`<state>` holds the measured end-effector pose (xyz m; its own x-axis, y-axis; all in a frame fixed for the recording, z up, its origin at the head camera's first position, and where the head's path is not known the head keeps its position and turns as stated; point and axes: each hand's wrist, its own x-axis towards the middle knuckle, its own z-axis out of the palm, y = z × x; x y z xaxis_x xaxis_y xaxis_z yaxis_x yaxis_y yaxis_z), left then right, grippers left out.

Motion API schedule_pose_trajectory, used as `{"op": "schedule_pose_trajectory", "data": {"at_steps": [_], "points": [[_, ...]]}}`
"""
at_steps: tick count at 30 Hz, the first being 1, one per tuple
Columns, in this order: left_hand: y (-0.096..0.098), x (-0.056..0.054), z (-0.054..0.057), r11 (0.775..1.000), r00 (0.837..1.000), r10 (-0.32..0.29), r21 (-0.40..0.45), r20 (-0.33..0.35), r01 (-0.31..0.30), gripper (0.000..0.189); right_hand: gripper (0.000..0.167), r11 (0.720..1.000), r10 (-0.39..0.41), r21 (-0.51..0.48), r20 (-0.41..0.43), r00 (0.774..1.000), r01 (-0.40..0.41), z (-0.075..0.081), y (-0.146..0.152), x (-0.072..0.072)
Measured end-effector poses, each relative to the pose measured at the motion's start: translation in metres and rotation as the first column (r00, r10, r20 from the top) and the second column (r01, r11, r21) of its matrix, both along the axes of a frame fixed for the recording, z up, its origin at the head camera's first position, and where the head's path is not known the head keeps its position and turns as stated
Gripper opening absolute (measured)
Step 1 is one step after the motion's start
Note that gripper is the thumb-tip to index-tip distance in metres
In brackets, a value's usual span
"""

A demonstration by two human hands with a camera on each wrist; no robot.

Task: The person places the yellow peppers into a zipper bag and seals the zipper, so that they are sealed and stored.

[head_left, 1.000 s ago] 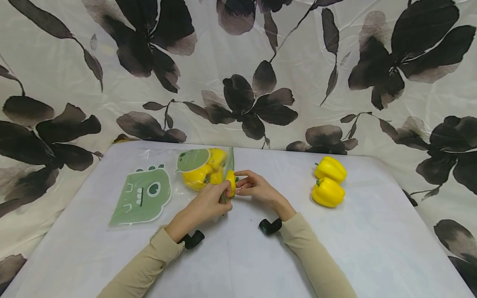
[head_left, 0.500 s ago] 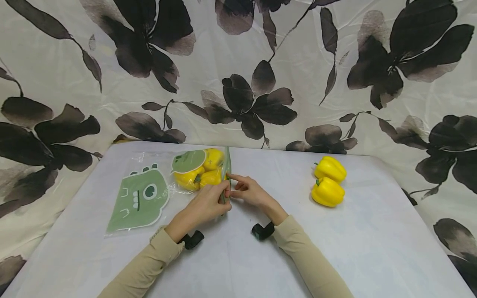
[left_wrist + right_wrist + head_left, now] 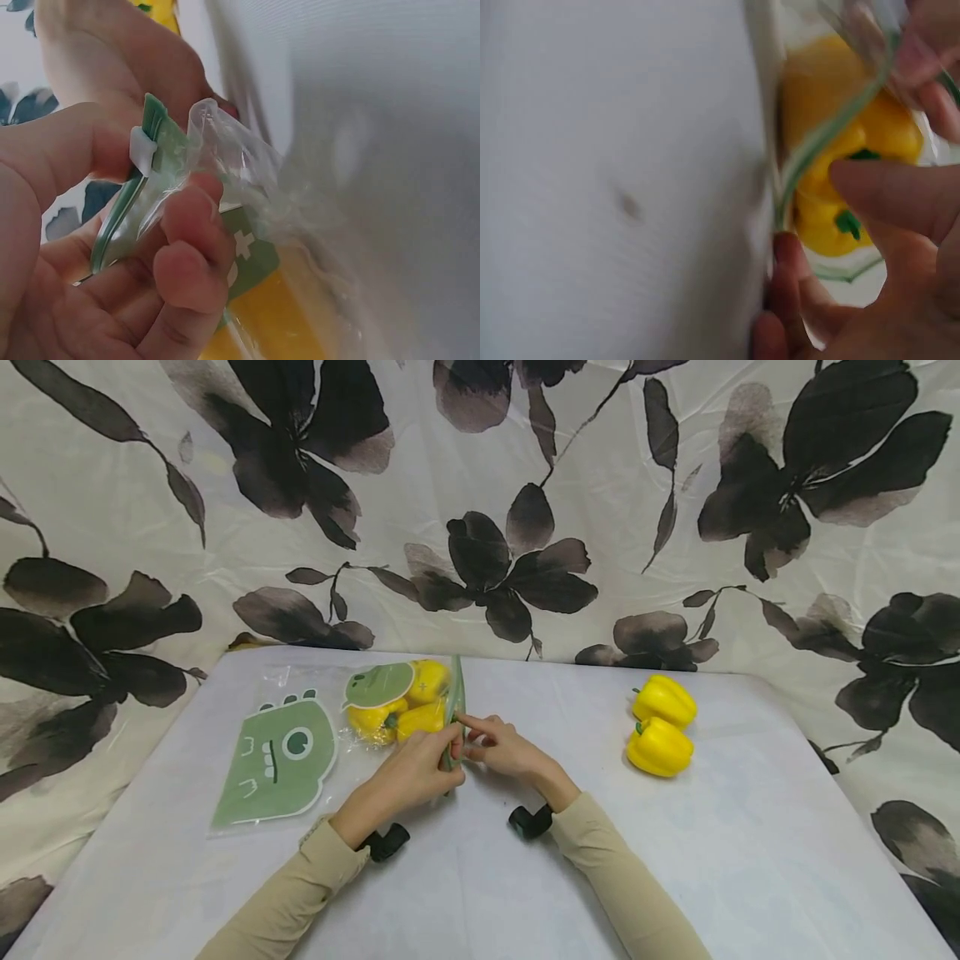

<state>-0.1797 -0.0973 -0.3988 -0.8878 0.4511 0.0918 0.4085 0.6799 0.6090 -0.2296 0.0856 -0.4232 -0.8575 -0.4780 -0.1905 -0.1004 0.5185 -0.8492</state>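
Note:
A clear zip bag with a green print point(image 3: 380, 685) lies left of centre, holding several yellow bell peppers point(image 3: 420, 720). My left hand point(image 3: 408, 772) pinches the bag's green zip edge near its white slider point(image 3: 142, 151). In the right wrist view the mouth gapes, its green rim point(image 3: 832, 127) curving past the peppers. My right hand point(image 3: 510, 752) reaches to this mouth from the right. Its thumb point(image 3: 892, 187) extends toward a pepper with a green stem, while the other fingers point(image 3: 784, 289) touch the rim low by the table. Thumb and fingers stand apart.
Two loose yellow bell peppers point(image 3: 660, 747) sit together at the right of the table. Another clear bag with a green one-eyed monster print point(image 3: 281, 760) lies flat at the left. A floral cloth point(image 3: 480, 560) hangs behind the white table point(image 3: 480, 893).
The pepper at the bag's mouth has gone inside, past the zip edge. My right hand has moved left to the rim. The filled bag and the flat bag have shifted slightly left.

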Motion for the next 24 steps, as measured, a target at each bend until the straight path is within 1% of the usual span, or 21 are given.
{"op": "schedule_pose_trajectory", "data": {"at_steps": [4, 8, 11, 14, 18, 24], "points": [[-0.002, 0.000, 0.001, 1.000, 1.000, -0.006, 0.003, 0.008, 0.006, 0.022, 0.051, 0.996, -0.018, -0.082, 0.017, 1.000, 0.020, 0.001, 0.000, -0.015], [-0.003, 0.000, 0.001, 1.000, 1.000, -0.002, -0.003, 0.019, 0.002, 0.023, 0.051, 0.993, -0.064, -0.092, 0.050, 0.997, 0.068, 0.001, -0.002, -0.032], [-0.003, 0.000, 0.002, 1.000, 1.000, -0.002, -0.005, 0.027, 0.002, 0.022, 0.052, 0.993, -0.076, -0.083, 0.064, 0.995, 0.081, 0.001, -0.004, -0.039], [-0.003, 0.000, 0.002, 1.000, 1.000, -0.002, -0.001, 0.028, 0.002, 0.022, 0.053, 0.995, -0.067, -0.077, 0.043, 0.997, 0.071, -0.001, -0.005, -0.041], [-0.001, 0.001, 0.001, 1.000, 1.000, 0.001, 0.003, 0.019, -0.001, 0.022, 0.055, 0.993, -0.074, -0.095, 0.036, 0.997, 0.077, -0.002, -0.005, -0.039], [0.003, 0.002, -0.001, 1.000, 1.000, -0.001, 0.019, 0.029, 0.000, 0.022, 0.057, 0.989, -0.092, -0.116, 0.028, 0.995, 0.094, -0.003, -0.001, -0.037]]}}
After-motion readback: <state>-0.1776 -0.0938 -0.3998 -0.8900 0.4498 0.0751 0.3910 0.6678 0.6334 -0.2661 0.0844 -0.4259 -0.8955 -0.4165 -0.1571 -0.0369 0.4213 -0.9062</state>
